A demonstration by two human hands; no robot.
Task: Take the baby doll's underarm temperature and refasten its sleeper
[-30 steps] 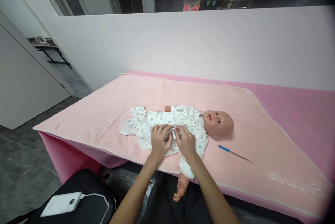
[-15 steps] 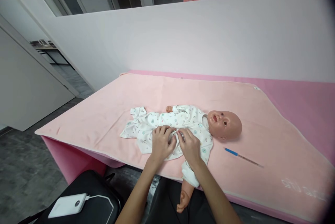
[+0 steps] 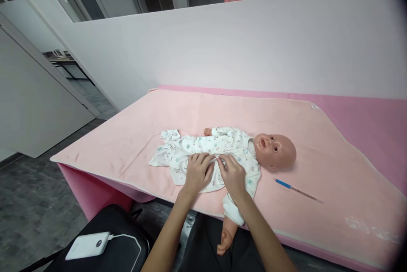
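Little has moved in the head view: everything merely sits slightly further right than half a second ago. Left hand and right hand meet at the garment front, the right pinching cloth, the left touching it, grip unclear, seemingly steadying it. Lying face-up on the blanket, the doll exposes that front; its long axis runs crosswise, head pointing right.
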